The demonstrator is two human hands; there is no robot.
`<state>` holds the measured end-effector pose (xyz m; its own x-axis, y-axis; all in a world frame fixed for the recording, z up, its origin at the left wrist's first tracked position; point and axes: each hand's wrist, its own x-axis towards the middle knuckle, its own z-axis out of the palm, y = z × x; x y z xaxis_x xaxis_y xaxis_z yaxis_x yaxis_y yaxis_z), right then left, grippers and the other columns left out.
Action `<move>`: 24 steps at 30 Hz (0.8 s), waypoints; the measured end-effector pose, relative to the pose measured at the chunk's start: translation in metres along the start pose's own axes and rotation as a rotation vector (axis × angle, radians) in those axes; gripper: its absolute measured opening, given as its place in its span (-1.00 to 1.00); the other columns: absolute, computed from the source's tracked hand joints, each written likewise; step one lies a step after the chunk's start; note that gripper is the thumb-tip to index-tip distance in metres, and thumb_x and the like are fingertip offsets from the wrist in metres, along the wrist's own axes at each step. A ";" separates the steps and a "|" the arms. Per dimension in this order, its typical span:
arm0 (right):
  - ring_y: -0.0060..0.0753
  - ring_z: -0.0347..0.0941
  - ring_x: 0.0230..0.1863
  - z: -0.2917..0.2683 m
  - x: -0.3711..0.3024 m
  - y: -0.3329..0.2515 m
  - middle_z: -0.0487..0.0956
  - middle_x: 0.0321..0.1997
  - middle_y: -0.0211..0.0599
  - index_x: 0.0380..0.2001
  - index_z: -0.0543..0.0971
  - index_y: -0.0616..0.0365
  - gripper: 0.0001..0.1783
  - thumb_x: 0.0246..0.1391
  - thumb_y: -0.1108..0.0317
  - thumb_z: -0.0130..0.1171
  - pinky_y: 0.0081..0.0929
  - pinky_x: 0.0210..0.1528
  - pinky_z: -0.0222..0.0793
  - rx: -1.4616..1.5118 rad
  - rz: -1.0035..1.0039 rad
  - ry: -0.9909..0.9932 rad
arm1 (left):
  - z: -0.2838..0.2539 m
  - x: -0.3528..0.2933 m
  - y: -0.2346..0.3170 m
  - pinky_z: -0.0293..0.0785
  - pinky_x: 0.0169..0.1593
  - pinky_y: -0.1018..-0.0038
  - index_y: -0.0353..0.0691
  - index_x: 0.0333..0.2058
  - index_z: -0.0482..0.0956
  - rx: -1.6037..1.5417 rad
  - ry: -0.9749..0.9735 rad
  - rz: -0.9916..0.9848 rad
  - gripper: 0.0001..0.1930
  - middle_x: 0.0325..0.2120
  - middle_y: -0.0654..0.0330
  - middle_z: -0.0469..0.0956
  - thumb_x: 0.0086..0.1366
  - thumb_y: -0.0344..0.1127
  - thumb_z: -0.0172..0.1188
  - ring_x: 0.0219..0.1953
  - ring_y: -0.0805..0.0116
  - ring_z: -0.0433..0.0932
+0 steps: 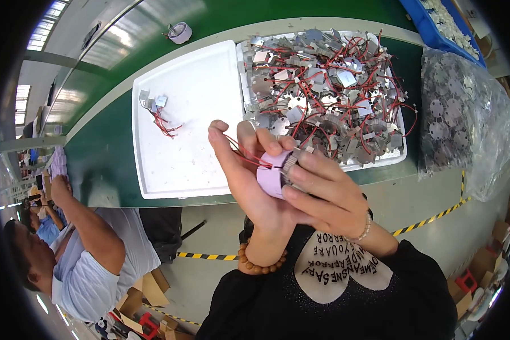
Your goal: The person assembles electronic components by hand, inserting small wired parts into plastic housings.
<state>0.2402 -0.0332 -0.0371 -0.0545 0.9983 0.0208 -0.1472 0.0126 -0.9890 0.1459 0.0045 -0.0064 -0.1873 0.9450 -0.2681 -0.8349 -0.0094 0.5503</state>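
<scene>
In front of my chest, both hands meet at a small light-purple round plastic housing (270,180). My left hand (246,192) cradles it from the left, fingers curled round its far side and thumb raised. Red wires (241,150) run from the housing across that palm. Against the housing's right side sits a grey finned metal part (289,165), partly covered by fingers. My right hand (331,198) grips this metal part and the housing's edge from the right. How far the metal part sits inside the housing is hidden.
Beyond my hands, a white foam tray (401,152) is heaped with metal parts on red wires. Left of it, another foam tray (192,141) holds a few wired pieces (156,107). A purple housing (180,33) stands farther back. At right are a blue crate (436,34) and plastic bag (470,124). A co-worker (102,255) sits left.
</scene>
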 end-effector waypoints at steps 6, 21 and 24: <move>-0.58 0.38 -0.32 0.005 -0.001 -0.001 0.44 -0.37 -0.37 -0.34 0.39 0.21 -0.71 -0.22 0.61 0.17 -0.66 -0.25 0.29 -0.103 -0.020 -0.017 | 0.005 -0.003 0.007 0.31 -0.46 0.48 -0.04 -0.28 0.15 0.049 -0.083 0.209 -0.76 -0.69 0.35 0.00 0.34 -0.03 -0.35 -0.69 0.52 0.12; -0.53 0.39 -0.29 -0.002 0.014 -0.018 0.45 -0.34 -0.34 -0.30 0.41 0.19 -0.66 -0.25 0.56 0.20 -0.62 -0.22 0.29 -0.360 -0.071 -0.040 | -0.002 0.013 0.007 0.30 -0.50 0.51 -0.12 -0.26 0.15 -0.023 -0.081 0.095 -0.75 -0.69 0.35 0.02 0.33 -0.06 -0.29 -0.71 0.51 0.18; -0.52 0.39 -0.29 -0.003 0.014 -0.020 0.45 -0.33 -0.34 -0.29 0.42 0.18 -0.65 -0.26 0.55 0.21 -0.61 -0.22 0.30 -0.410 -0.082 -0.039 | -0.005 0.015 0.010 0.33 -0.49 0.49 -0.12 -0.25 0.15 0.024 -0.119 0.104 -0.76 -0.69 0.34 0.04 0.33 -0.07 -0.28 -0.69 0.51 0.21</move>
<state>0.2449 -0.0197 -0.0177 -0.0973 0.9902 0.0998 0.2518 0.1215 -0.9601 0.1317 0.0168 -0.0088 -0.2086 0.9713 -0.1141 -0.8016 -0.1030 0.5890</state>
